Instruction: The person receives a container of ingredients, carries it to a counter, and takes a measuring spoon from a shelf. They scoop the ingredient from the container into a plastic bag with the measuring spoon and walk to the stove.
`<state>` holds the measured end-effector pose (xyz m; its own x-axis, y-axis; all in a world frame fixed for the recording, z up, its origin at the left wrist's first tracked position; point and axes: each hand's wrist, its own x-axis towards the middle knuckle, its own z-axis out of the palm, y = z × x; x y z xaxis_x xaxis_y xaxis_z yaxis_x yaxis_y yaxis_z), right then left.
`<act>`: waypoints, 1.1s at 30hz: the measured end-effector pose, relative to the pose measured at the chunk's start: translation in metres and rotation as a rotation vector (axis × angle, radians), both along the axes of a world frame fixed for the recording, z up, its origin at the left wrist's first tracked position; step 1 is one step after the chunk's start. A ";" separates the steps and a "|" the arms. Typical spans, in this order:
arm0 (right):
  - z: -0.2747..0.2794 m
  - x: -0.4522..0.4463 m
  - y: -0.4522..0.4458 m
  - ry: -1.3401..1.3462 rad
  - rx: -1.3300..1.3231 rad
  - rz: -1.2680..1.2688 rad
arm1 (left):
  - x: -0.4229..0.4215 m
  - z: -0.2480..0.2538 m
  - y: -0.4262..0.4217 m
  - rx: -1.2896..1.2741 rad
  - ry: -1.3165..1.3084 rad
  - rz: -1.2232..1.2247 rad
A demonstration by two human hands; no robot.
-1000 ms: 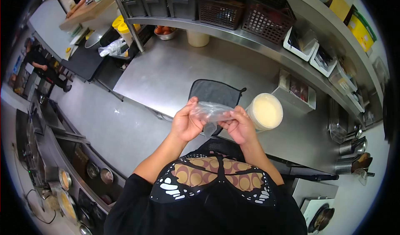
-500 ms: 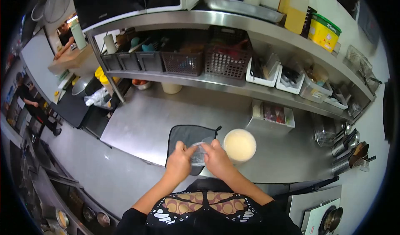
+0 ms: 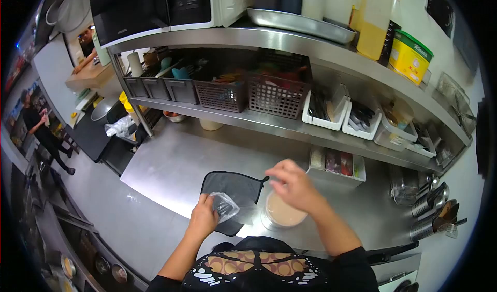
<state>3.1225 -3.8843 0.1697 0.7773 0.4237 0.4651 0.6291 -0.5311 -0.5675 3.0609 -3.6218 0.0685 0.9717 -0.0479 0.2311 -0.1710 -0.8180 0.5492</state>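
Observation:
A clear plastic bag (image 3: 225, 207) hangs from my left hand (image 3: 203, 217), whose fingers are closed on its rim; the bag's mouth is spread. Beneath it lies a dark grey cloth (image 3: 235, 183) with a black border on the steel table. My right hand (image 3: 295, 183) is raised over a round tub (image 3: 283, 211) of pale, cream-coloured contents, its fingers apart and slightly blurred, with nothing seen in them. The hand and wrist cover the tub's upper right part.
The steel table (image 3: 171, 152) runs under a shelf (image 3: 207, 109) with dark baskets (image 3: 279, 95) and white trays (image 3: 323, 110). A metal box (image 3: 336, 170) of packets stands behind the tub. Utensil holders (image 3: 424, 227) are at the right. A person (image 3: 44, 126) stands far left.
My right hand has let go of the bag and moved right, over the tub. The bag now hangs wider open from my left hand. The distant person has raised their hands.

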 end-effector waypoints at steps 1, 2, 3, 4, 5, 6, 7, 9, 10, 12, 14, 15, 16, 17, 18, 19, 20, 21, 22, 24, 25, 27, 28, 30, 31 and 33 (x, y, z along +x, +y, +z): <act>0.011 0.009 -0.004 -0.057 -0.008 -0.033 | 0.002 -0.005 0.006 -0.008 0.017 0.004; 0.025 0.018 -0.006 -0.111 -0.029 -0.062 | 0.006 -0.012 0.012 -0.014 0.047 -0.007; 0.040 0.025 -0.008 -0.165 -0.049 -0.095 | 0.011 -0.019 0.019 -0.020 0.078 -0.023; 0.056 0.030 -0.006 -0.089 -0.058 -0.150 | 0.016 -0.027 0.028 -0.024 0.112 -0.043; 0.068 0.038 -0.004 -0.123 -0.050 -0.189 | 0.024 -0.037 0.034 -0.010 0.118 -0.072; 0.077 0.049 -0.003 -0.150 -0.047 -0.221 | 0.030 -0.047 0.040 0.007 0.129 -0.105; 0.086 0.060 -0.001 -0.180 -0.048 -0.253 | 0.039 -0.049 0.045 0.021 0.139 -0.139; 0.106 0.079 0.008 -0.183 -0.034 -0.295 | 0.056 -0.051 0.054 0.024 0.202 -0.194; 0.113 0.088 0.013 -0.208 -0.060 -0.329 | 0.065 -0.053 0.060 0.014 0.214 -0.227; 0.123 0.112 0.020 -0.227 -0.087 -0.366 | 0.084 -0.061 0.073 0.009 0.220 -0.298; 0.129 0.133 0.024 -0.232 -0.124 -0.421 | 0.101 -0.068 0.083 0.013 0.245 -0.347; 0.131 0.143 0.024 -0.231 -0.131 -0.446 | 0.109 -0.070 0.089 0.017 0.258 -0.373; 0.135 0.152 0.025 -0.185 -0.154 -0.499 | 0.116 -0.072 0.094 0.022 0.248 -0.395; 0.138 0.159 0.025 -0.140 -0.177 -0.550 | 0.123 -0.073 0.098 0.027 0.237 -0.416; 0.142 0.167 0.026 -0.068 -0.185 -0.582 | 0.129 -0.075 0.103 0.031 0.227 -0.436; 0.145 0.174 0.026 0.005 -0.191 -0.612 | 0.135 -0.077 0.107 0.046 0.236 -0.454; 0.148 0.181 0.026 0.078 -0.197 -0.640 | 0.140 -0.078 0.110 0.060 0.245 -0.471; 0.144 0.191 0.019 0.084 -0.201 -0.630 | 0.146 -0.079 0.113 0.074 0.252 -0.485; 0.138 0.203 0.011 0.089 -0.206 -0.617 | 0.152 -0.079 0.116 0.060 0.259 -0.489; 0.138 0.221 0.007 0.123 -0.276 -0.628 | 0.163 -0.081 0.119 0.029 0.273 -0.493; 0.140 0.229 0.007 0.135 -0.392 -0.628 | 0.168 -0.083 0.120 0.009 0.264 -0.491; 0.145 0.245 0.013 0.159 -0.623 -0.623 | 0.177 -0.088 0.121 -0.029 0.247 -0.486; 0.153 0.253 0.019 0.312 -0.795 -0.588 | 0.181 -0.088 0.122 -0.047 0.237 -0.492; 0.157 0.251 0.037 0.277 -0.830 -0.447 | 0.191 -0.085 0.121 -0.078 0.209 -0.524; 0.159 0.248 0.040 0.259 -0.845 -0.382 | 0.195 -0.083 0.119 -0.082 0.209 -0.518; 0.134 0.278 0.008 0.301 -0.892 -0.340 | 0.201 -0.080 0.120 -0.087 0.210 -0.500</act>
